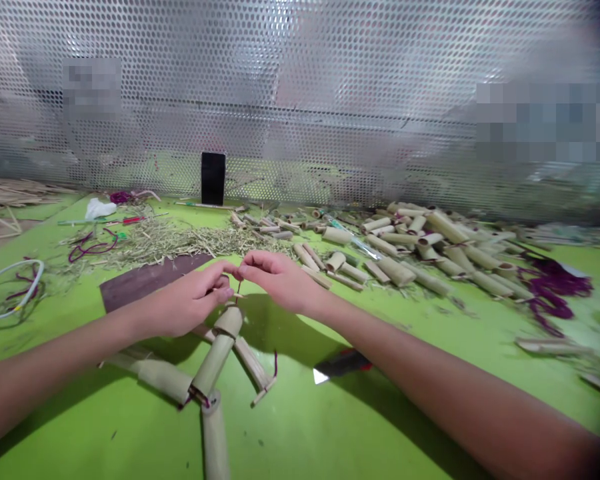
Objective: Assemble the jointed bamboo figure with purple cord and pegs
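Observation:
My left hand and my right hand meet fingertip to fingertip above the green table. Both are closed in a pinch on a thin dark red cord that runs down into a strung bamboo piece. That piece is made of several short bamboo tubes tied end to end, hanging and resting under my left hand. A thin splinter seems to sit in the left fingers too.
A heap of cut bamboo tubes lies at the right back, with purple cord beside it. Bamboo shavings cover the left back. A knife blade lies under my right forearm. A black phone leans on the perforated metal wall.

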A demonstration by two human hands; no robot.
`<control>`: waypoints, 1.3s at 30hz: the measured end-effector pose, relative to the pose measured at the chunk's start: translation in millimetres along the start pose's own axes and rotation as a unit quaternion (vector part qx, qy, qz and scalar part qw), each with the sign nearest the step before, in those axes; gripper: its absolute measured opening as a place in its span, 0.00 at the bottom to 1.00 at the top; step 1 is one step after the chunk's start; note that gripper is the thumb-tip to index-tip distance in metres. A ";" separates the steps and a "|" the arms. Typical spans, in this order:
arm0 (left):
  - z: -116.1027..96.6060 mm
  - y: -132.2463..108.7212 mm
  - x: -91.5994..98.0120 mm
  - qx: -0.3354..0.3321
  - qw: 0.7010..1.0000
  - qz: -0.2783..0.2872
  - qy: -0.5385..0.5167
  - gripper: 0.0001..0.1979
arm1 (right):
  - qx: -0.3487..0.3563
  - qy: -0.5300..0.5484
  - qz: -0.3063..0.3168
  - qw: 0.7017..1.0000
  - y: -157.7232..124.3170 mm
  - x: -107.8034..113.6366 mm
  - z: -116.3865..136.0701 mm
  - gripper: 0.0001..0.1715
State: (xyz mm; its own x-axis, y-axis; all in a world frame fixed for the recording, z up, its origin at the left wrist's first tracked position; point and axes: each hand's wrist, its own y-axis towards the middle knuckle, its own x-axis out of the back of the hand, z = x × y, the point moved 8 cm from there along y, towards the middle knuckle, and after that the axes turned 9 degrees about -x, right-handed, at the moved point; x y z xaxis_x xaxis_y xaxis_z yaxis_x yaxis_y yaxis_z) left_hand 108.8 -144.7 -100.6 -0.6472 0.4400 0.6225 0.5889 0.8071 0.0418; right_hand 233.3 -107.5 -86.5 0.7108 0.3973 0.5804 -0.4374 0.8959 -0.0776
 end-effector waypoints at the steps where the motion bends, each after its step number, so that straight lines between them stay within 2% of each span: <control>1: 2.2 -0.4 -2.2 0.017 0.999 0.001 -0.027 0.20 | 0.003 -0.003 0.001 1.000 -0.2 -0.7 1.3 0.13; 3: 3.9 0.6 -6.4 0.029 0.998 0.013 -0.049 0.20 | 0.015 -0.010 0.006 1.000 -0.3 -3.2 4.8 0.13; 5: 3.2 3.4 -7.4 0.019 0.999 0.023 -0.023 0.15 | 0.029 -0.023 0.016 0.999 -1.3 -4.3 9.9 0.13; 7: 3.5 5.5 -5.5 0.009 1.000 0.020 0.009 0.14 | 0.045 -0.050 0.028 0.997 -6.4 0.0 16.6 0.13; 9: 4.8 6.1 -1.5 0.006 1.000 0.001 0.022 0.16 | 0.060 -0.108 0.014 0.992 -19.3 14.3 23.1 0.16; 11: 5.4 5.8 1.8 -0.002 0.999 -0.016 0.034 0.17 | 0.062 -0.192 -0.026 0.979 -41.1 35.0 25.3 0.19; 12: 5.9 5.4 3.2 -0.004 0.999 -0.023 0.039 0.18 | 0.049 -0.232 -0.038 0.971 -54.4 43.8 22.1 0.20; 14: 7.5 4.7 5.3 -0.004 0.998 -0.033 0.045 0.19 | 0.010 -0.283 -0.003 0.959 -83.9 49.5 6.1 0.22; 16: 8.7 4.7 7.0 -0.009 0.998 -0.040 0.045 0.20 | -0.040 -0.317 0.030 0.947 -113.2 50.3 -19.2 0.22; 18: 9.6 5.2 8.9 -0.020 0.998 -0.048 0.041 0.19 | -0.055 -0.354 0.026 0.933 -137.1 52.7 -42.7 0.19; 20: 10.6 6.1 11.0 -0.032 0.997 -0.058 0.035 0.18 | -0.062 -0.363 0.000 0.930 -153.0 61.5 -64.1 0.19; 23: 10.1 7.2 15.5 -0.050 0.995 -0.081 0.035 0.17 | -0.082 -0.384 -0.075 0.917 -162.6 88.5 -87.5 0.20; 25: 7.3 7.3 18.9 -0.060 0.993 -0.095 0.038 0.17 | -0.103 -0.395 -0.136 0.903 -161.5 107.4 -92.0 0.21; 27: 3.0 6.8 22.1 -0.063 0.992 -0.103 0.043 0.17 | -0.106 -0.388 -0.176 0.899 -154.3 113.1 -83.6 0.20; 29: -2.8 5.6 25.5 -0.065 0.991 -0.107 0.050 0.17 | -0.098 -0.353 -0.168 0.915 -140.7 100.3 -66.6 0.22; 30: -6.1 4.8 27.3 -0.065 0.991 -0.107 0.053 0.17 | -0.091 -0.335 -0.152 0.925 -132.1 88.2 -55.5 0.23; 34: -23.5 0.5 36.8 -0.073 0.989 -0.112 0.068 0.19 | -0.069 -0.146 -0.067 0.985 -91.3 31.2 -12.1 0.26; 37: -42.2 -3.7 47.1 -0.082 0.985 -0.127 0.081 0.18 | -0.013 -0.037 -0.017 0.999 -59.4 -1.4 13.6 0.32; 39: -57.1 -6.5 54.3 -0.095 0.981 -0.142 0.091 0.16 | 0.025 0.051 0.020 0.998 -42.0 -15.0 23.9 0.33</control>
State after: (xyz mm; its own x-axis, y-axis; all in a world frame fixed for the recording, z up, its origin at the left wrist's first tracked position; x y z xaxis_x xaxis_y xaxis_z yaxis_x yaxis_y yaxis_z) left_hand 97.5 -148.6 -22.4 -0.7107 0.1169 0.6938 0.4886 0.7915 0.3671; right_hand 227.8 -155.8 -72.5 0.7429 0.4538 0.4921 -0.4929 0.8683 -0.0567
